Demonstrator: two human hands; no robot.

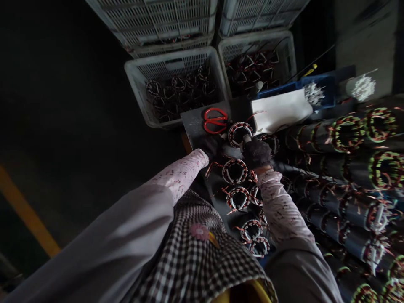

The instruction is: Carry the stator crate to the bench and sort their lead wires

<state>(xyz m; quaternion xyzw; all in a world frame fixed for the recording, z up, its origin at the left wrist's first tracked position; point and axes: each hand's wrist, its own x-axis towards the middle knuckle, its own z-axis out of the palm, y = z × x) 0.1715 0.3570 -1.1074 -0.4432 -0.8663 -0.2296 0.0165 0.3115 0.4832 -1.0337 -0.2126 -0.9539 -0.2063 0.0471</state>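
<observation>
A motor stator [240, 126], a wound ring with white and copper-red coils, stands upright on the dark bench. My right hand [259, 152], in a dark glove with bare fingertips, is closed on its right rim, fingers reaching to the opening. At the stator's left side is my left hand [212, 145], also gloved. Its fingers look closed, with fingertips near the rim; what they pinch is lost in shadow. Red-handled scissors [215, 120] lie just beyond my left hand. More stators [235, 171] with loose copper leads stand in rows nearer my body.
Beyond the bench are white plastic crates [221, 80] holding stators, with others stacked behind. A white sheet-like piece [280, 111] and a blue tray [328, 90] with white pieces sit at the back right. Long rows of stacked stators [347, 134] fill the right side.
</observation>
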